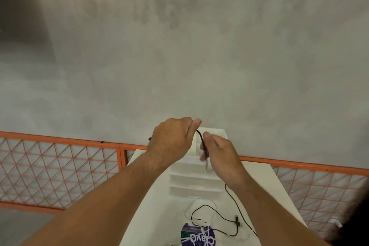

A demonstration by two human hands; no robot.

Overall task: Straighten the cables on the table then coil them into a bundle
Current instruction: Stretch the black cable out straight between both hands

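I was straightening: my left hand [169, 142] and right hand [219, 156] both pinched the black cable [201, 138]; next, coiling loops.

Thin black cable [202, 139] runs taut between my raised hands, its remainder trailing down to the white table [275, 189], looping loosely there. White cable [188, 208] lies tangled with it, uncoiled.

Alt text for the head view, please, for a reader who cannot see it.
Two bare hands, left hand and right hand, hold a black cable raised above a white table. More of the black cable and a white cable lie loosely looped on the table, near a round blue printed disc.
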